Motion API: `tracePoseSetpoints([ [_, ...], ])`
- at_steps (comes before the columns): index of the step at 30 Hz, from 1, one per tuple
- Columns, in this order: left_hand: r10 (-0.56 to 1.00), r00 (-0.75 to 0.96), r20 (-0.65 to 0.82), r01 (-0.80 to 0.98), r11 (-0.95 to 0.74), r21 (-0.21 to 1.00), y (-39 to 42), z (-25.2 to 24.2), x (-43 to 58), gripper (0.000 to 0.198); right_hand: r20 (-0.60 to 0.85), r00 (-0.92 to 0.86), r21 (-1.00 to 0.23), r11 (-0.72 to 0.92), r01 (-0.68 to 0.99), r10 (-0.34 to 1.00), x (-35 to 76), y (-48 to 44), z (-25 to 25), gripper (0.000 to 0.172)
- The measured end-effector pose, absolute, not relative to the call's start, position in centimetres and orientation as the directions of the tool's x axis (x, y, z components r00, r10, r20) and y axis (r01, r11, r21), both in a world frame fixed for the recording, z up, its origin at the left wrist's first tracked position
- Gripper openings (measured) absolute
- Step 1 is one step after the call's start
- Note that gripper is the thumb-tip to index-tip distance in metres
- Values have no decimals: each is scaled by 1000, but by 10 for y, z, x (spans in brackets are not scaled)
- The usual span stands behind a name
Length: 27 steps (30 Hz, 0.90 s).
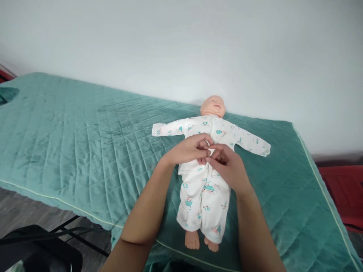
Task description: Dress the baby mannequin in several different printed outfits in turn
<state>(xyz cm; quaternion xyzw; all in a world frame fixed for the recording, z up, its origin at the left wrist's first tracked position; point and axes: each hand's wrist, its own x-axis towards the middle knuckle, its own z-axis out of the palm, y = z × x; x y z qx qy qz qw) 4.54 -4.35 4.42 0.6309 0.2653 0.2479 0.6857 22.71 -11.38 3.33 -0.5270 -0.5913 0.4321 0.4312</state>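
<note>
A baby doll (213, 105) lies on its back, dressed in a white printed shirt (195, 124) and matching pants (190, 200). The shirt's sleeves stretch out to both sides, and bare feet show below the pant legs. Over the doll's belly, my left hand (191, 148) pinches the front edge of the shirt. My right hand (227, 162) meets it there, fingertips closed on the same shirt front. The fingers cover the exact spot of cloth between them, so any fastener there is hidden.
A green quilted cover (85, 143) lies over the table, against a pale wall (170, 49). At the right edge stands a red object (343, 192). A black item (42, 249) is at the lower left, by a dark metal frame under the table.
</note>
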Motion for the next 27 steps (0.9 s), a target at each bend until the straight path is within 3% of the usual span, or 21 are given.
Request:
tracePoseSetpoints([
  [4,657,753,-29,-38,87,995,-43,43,44,23,60,-78,-977,74,198,995,228,-113,31,24],
  [10,648,761,-36,-29,90,996,-41,44,42,26,30,55,-995,24,99,998,226,-111,30,20],
  [18,629,776,-47,-10,86,996,-40,45,39,22,-46,171,-990,-68,126,984,224,-111,36,22],
  [27,606,795,-31,-32,92,995,-39,44,38,24,-89,78,-980,-101,174,993,228,-114,38,26],
])
